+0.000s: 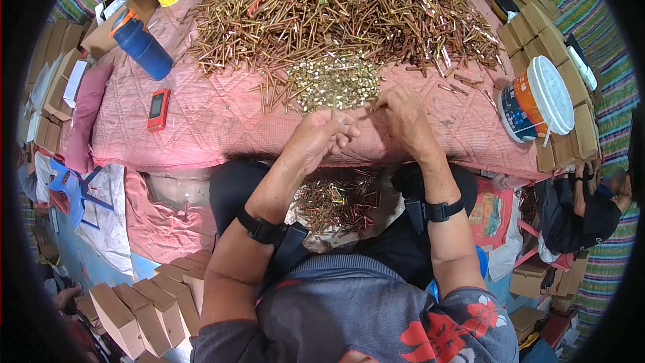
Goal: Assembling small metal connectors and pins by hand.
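My left hand (316, 138) is closed, with a slim metal rod (334, 105) sticking up from its fingertips. Close by on the right, my right hand (408, 123) is curled with its fingers pinched together; whatever is in its grip is too small to make out. Just beyond both hands lies a heap of small shiny nut-like metal pieces (332, 81). A much larger pile of long brass-coloured metal rods (336, 10) spreads behind it. Everything rests on a pink quilted cover (222, 117). More rods (339, 202) lie below, between my knees.
A blue bottle (142, 46) and a red handheld device (158, 110) are at the left. To the right stands a white-lidded bucket (552, 97) beside stacked cartons (586, 136). A blue stool (79, 195) and brown boxes (144, 312) are lower left. Another person (583, 212) sits far right.
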Motion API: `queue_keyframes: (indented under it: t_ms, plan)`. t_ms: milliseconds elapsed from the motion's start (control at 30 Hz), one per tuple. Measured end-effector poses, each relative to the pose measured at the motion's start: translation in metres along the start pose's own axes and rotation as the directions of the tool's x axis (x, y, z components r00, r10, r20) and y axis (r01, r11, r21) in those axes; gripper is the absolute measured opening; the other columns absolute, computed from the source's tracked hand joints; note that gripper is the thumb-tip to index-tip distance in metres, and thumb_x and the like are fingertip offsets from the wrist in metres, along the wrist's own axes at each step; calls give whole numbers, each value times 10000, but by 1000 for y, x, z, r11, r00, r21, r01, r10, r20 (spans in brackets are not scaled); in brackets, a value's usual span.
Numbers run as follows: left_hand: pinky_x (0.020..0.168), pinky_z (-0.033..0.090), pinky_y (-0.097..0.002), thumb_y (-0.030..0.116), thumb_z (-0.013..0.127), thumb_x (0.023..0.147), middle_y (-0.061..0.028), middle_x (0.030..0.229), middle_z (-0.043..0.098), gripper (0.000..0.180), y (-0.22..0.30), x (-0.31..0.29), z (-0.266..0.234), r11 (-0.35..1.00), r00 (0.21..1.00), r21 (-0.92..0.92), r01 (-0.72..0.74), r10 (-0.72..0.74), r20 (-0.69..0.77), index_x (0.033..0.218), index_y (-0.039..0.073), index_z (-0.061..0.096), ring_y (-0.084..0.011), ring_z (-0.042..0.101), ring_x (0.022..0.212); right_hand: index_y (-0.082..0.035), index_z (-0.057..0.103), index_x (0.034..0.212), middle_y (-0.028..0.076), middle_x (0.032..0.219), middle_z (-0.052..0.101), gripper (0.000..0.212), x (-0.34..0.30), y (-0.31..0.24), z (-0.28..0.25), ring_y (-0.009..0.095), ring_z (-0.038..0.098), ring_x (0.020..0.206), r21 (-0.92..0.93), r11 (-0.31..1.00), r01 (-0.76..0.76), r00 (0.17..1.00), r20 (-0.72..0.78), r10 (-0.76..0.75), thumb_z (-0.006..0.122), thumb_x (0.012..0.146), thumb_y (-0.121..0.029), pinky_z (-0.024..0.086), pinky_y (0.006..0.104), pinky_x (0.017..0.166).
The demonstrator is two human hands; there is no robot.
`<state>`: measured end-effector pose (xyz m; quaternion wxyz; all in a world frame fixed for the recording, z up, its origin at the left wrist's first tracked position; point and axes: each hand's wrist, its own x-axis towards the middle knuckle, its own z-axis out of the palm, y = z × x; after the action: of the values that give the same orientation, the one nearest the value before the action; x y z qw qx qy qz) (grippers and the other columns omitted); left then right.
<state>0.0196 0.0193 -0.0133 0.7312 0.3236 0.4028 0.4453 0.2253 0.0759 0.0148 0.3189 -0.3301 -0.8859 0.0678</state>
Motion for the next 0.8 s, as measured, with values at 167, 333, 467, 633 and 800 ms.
queue_keyframes:
  t_ms: [167,333,467,633,800]
  plan:
    - [466,378,-154,176,532,949,-62,816,635,190,-2,4,9,995,999,-89,39,-36,34,1028,9,576,-45,498,562,-75,587,884,79,880,561,141,1,-23,11,275,545,893,32,996,88,994,55,-89,558,751,-39,431,359,793]
    - [449,364,-149,128,549,931,-27,765,591,137,-7,5,-1,991,1000,-135,11,-8,23,986,5,576,-38,475,548,-57,601,897,72,862,577,151,9,-18,9,261,563,836,27,993,116,991,-73,-114,612,747,-47,453,359,735]
    - [450,370,-151,101,574,909,-29,759,595,116,-7,4,-6,994,1000,-112,12,-13,-4,968,2,572,-38,482,545,-31,600,912,58,840,620,86,0,-6,8,155,585,685,802,486,-346,789,-32,614,636,848,-76,483,290,620]
    - [463,397,-163,116,601,895,-44,758,620,141,-1,-3,-4,999,999,42,-24,26,-45,960,-8,586,-44,517,560,-10,564,956,82,826,631,102,-11,13,10,127,610,671,937,-55,-344,764,314,563,551,933,-108,509,246,598]
    - [467,409,-164,125,613,890,-50,748,625,164,-4,-4,-3,989,997,137,-51,59,-52,956,-25,606,-46,525,558,-11,564,947,79,807,629,101,-8,7,13,123,608,667,898,-104,-428,736,413,537,568,924,-110,512,252,600]
